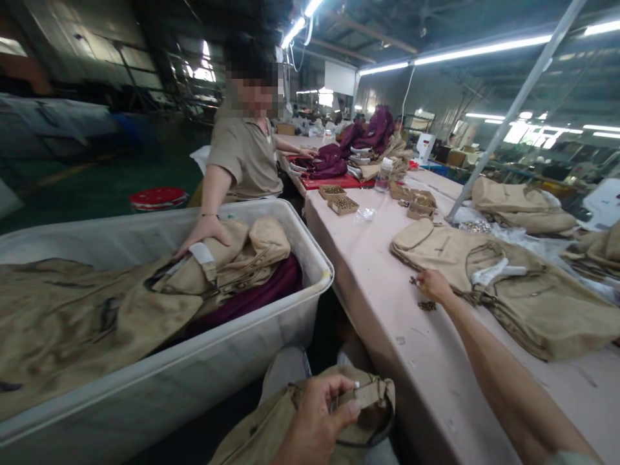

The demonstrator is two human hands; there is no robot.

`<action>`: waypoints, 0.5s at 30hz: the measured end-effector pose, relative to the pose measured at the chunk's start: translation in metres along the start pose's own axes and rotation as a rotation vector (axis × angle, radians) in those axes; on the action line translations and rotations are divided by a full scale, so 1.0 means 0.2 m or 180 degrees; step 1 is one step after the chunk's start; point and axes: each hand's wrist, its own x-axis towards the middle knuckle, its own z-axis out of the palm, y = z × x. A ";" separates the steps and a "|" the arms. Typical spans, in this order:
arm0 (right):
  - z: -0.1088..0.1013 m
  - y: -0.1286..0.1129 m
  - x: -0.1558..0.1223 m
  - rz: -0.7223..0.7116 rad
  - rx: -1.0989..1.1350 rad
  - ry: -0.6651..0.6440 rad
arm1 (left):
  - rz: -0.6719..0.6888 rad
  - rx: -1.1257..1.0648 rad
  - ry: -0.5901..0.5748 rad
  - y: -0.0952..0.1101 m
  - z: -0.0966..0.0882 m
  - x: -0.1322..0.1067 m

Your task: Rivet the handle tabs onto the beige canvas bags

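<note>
At lower centre, the left hand (317,420) is gripping a tan bag strap (361,394) between its fingers. At centre right, the right hand (433,285) is pinching small metal pieces (426,305) on the tabletop (382,284).

My head camera looks forward and down along the pink table (368,271) ahead, my lap close below.

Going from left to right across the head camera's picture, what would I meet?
White tub full of tan garments → co-worker's hand resting on them → the person's left hand gripping a tan bag → right hand by small metal pieces on the pink table → tan bag pile.
</note>
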 end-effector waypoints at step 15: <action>0.08 -0.01 -0.12 -0.0296 -0.0576 -0.0203 | 0.0080 -0.0117 -0.0033 -0.01 0.04 0.01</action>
